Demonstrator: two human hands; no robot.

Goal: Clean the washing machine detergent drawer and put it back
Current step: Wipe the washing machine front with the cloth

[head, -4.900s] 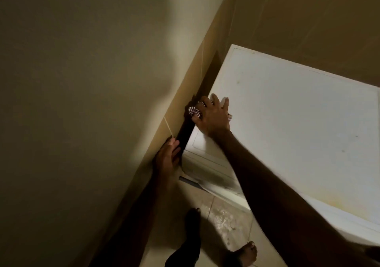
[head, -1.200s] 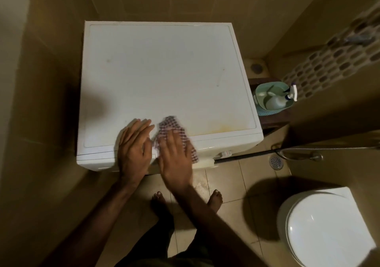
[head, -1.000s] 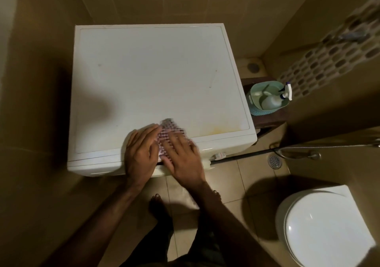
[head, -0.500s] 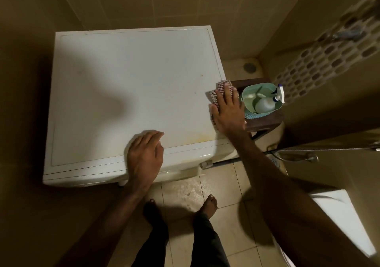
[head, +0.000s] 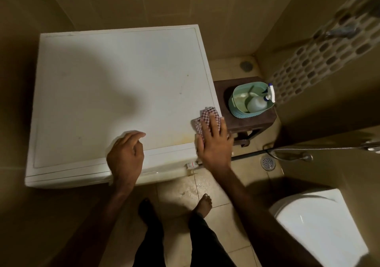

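Observation:
I look down on the white washing machine (head: 115, 93) from above; its flat top fills the middle of the view. My right hand (head: 214, 143) lies flat with straight fingers on a red-and-white checked cloth (head: 205, 116) at the top's front right corner. My left hand (head: 126, 155) rests on the front edge of the top, fingers loosely bent, holding nothing. The machine's front face and the detergent drawer are hidden below the top.
A dark stool (head: 249, 122) right of the machine carries a teal basket (head: 238, 110) with a spray bottle (head: 259, 102). A white toilet (head: 314, 227) sits at lower right, a hose (head: 312, 148) and floor drain (head: 268, 162) between. My bare feet (head: 202, 204) stand on tile. Walls close in left and behind.
My right hand has drawn the cloth back along the right edge toward the front corner. My left hand stays on the front edge, its fingers now more bent.

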